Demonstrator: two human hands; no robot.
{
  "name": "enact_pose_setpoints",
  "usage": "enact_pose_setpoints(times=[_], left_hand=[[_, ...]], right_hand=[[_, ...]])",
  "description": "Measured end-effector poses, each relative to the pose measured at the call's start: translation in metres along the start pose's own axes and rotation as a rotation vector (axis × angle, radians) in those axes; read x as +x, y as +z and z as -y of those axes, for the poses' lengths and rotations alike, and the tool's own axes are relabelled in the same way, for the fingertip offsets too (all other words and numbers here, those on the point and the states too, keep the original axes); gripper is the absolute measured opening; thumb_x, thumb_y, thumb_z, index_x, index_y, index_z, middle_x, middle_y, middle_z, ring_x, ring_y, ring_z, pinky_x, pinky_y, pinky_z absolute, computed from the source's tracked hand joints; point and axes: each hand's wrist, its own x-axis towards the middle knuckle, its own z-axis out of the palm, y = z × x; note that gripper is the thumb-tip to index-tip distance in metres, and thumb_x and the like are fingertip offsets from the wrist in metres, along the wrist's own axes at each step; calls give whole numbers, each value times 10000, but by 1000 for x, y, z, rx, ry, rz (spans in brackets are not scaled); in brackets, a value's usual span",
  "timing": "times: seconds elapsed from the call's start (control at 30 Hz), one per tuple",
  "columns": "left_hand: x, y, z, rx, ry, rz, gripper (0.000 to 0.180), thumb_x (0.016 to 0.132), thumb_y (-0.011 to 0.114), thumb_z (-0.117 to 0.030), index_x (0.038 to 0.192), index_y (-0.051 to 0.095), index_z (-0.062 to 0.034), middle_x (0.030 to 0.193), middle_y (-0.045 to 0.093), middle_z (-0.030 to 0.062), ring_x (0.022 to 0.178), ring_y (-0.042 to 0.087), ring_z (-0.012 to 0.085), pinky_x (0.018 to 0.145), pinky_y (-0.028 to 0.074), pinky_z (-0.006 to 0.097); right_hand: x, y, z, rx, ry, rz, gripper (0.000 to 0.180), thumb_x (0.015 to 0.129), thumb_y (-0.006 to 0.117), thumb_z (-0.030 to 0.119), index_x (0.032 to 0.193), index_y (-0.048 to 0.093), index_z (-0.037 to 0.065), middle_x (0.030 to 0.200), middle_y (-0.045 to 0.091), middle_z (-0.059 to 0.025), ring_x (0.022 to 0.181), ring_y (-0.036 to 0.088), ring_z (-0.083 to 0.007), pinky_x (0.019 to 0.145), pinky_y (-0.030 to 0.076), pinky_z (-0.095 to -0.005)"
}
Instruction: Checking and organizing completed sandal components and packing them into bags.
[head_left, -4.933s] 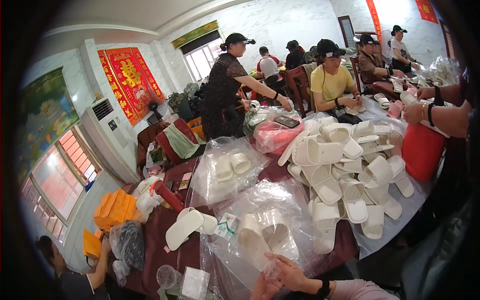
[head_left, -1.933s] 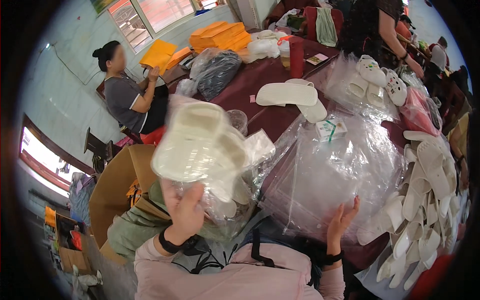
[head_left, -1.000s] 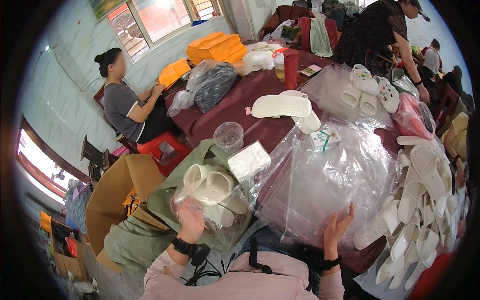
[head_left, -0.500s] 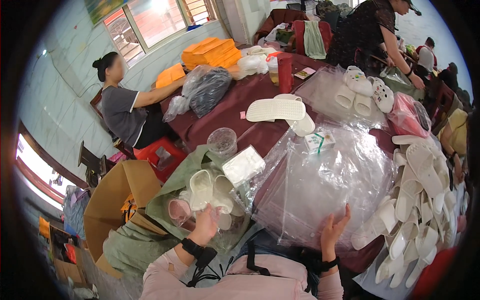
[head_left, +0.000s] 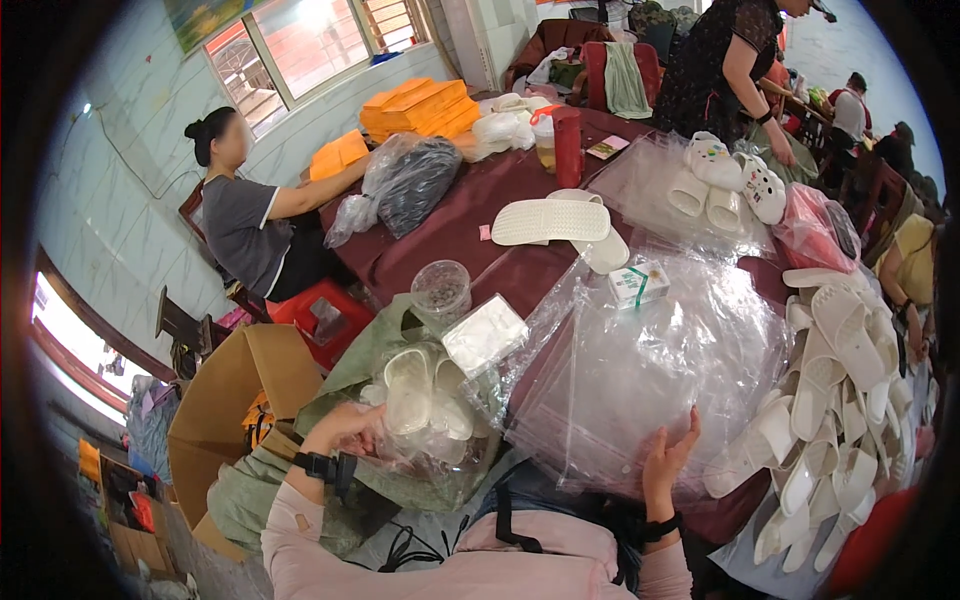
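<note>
My left hand (head_left: 358,428) reaches into a green sack (head_left: 330,385) at the table's near edge, beside a pair of white slippers (head_left: 410,390) lying among clear plastic. Its fingertips are partly hidden there, so whether they hold anything cannot be made out. My right hand (head_left: 668,458) is open, fingers spread, at the near edge of a stack of large clear plastic bags (head_left: 660,350). A small white-and-green box (head_left: 638,284) sits on the bags. A white packet (head_left: 485,335) lies beyond the white slippers, next to a clear round tub (head_left: 441,287).
Many white slippers (head_left: 845,330) are heaped at right. Two white slides (head_left: 550,220) lie on the dark red tablecloth (head_left: 480,195). A red cup (head_left: 567,148) and stacked orange packets (head_left: 420,108) stand farther back. A cardboard box (head_left: 225,405) is at left; a seated person (head_left: 240,215) works across the table.
My left hand has moved left and back from the front of the white slippers to their left side, over where a pink slipper showed. My right hand stays in place.
</note>
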Motion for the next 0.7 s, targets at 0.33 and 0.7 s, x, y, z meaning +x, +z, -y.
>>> enact_pose_setpoints(times=[0.33, 0.7], left_hand=[[127, -28, 3, 503, 538, -512, 328, 833, 535, -277, 933, 629, 21, 940, 643, 225, 920, 616, 366, 793, 478, 421], [276, -75, 78, 689, 576, -828, 597, 858, 498, -440, 1260, 490, 0, 1213, 566, 214, 1118, 521, 385, 1008, 341, 445]], right_hand=[[-1, 2, -8, -59, -31, -10, 596, 782, 543, -11, 1338, 330, -38, 1371, 371, -213, 1308, 326, -340, 1107, 213, -404], [-1, 10, -9, -23, -28, 52, 587, 825, 524, 11, 1370, 306, -15, 1395, 350, -174, 1322, 308, -307, 1102, 216, -392]])
